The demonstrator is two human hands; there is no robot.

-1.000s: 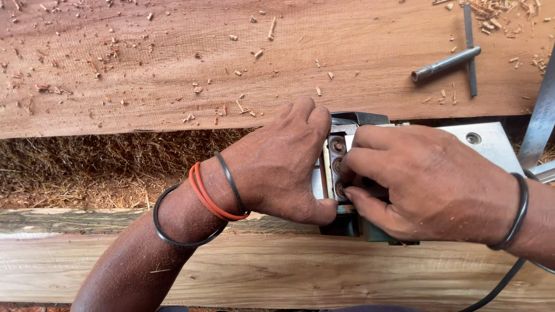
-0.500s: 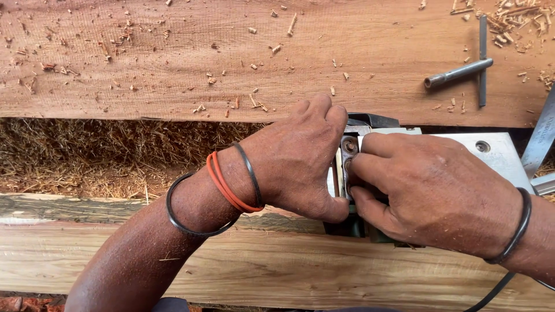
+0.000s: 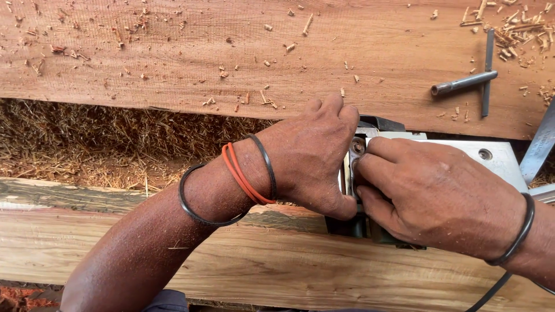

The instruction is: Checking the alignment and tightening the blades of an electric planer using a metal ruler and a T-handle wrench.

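An electric planer lies upturned between two timbers, its pale metal base plate [image 3: 485,159] facing up. My left hand [image 3: 306,159], with red and black bands on the wrist, curls over the planer's left end with its fingertips at the cutter drum [image 3: 354,150]. My right hand [image 3: 433,196], wearing a black wristband, covers the planer's middle. Its thumb and fingers pinch a narrow metal piece at the drum. The hands touch each other there, and the drum is mostly hidden under the fingers.
A wide reddish plank [image 3: 231,52] strewn with chips lies behind. A T-shaped metal wrench [image 3: 465,84] rests on it at the upper right. Wood shavings [image 3: 104,141] fill the gap on the left. A pale beam [image 3: 260,271] runs along the front. A metal strip [image 3: 537,147] and a black cable [image 3: 491,292] are on the right.
Both hands stay on the planer's drum with only small finger shifts. The view has drifted slightly, so everything sits a little further right in the picture.
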